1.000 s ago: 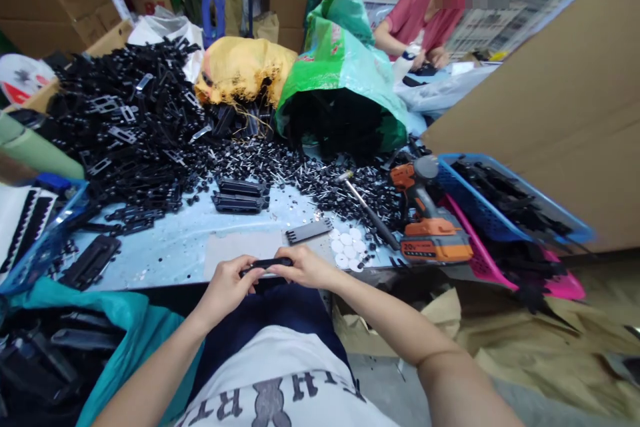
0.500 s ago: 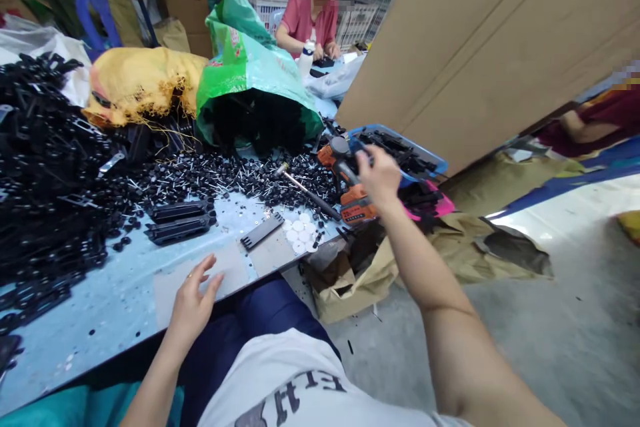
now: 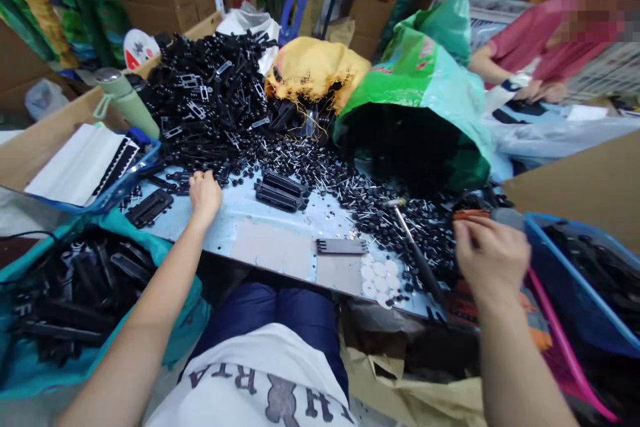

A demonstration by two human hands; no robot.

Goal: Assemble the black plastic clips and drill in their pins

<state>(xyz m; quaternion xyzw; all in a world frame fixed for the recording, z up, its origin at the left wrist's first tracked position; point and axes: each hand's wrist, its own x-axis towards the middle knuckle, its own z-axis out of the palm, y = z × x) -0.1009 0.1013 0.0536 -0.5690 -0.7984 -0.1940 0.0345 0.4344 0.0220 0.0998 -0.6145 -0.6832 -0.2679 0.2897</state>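
Observation:
My left hand is at the near edge of a heap of black plastic parts, its fingers curled down among loose pieces. What they hold, if anything, is hidden. My right hand is closed over an orange and black cordless drill at the table's right end, covering its middle. Whether it grips the drill or something small does not show. A hammer lies left of that hand. A grey slotted piece rests at the front edge beside white discs. Two long black housings lie behind it.
Black-headed screws spread over the table before a green bag and a yellow sack. A blue bin stands right. A teal bag of black parts and a green bottle are left. A co-worker sits opposite.
The view has swung left. My left hand has moved from the front edge to the black parts on the left, its fingers now curled. My right hand stays by the drill, now more closed.

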